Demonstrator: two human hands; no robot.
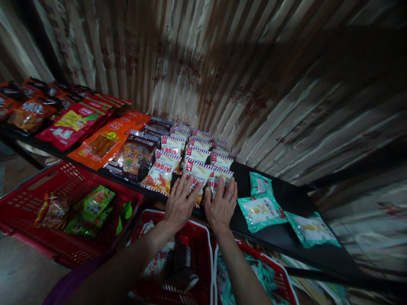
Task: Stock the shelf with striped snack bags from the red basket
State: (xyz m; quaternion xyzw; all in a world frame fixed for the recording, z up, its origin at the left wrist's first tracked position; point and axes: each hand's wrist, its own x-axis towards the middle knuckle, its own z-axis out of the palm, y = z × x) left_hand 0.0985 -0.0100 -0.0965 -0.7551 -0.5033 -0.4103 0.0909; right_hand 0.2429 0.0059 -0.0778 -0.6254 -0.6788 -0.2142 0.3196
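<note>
Rows of small white snack bags with red lettering and striped edges stand on a black shelf. My left hand lies with spread fingers against the lower front of a white bag in the middle row. Beside it, my right hand rests its spread fingers on the front bag of the right row. Neither hand is wrapped round a bag; both palms face the shelf. The fingers cover the lower parts of these bags.
Teal bags lie on the shelf at right. Dark bags, orange packs and red packs sit at left. Red baskets holding snacks stand below the shelf edge. A striped, wrinkled sheet hangs behind.
</note>
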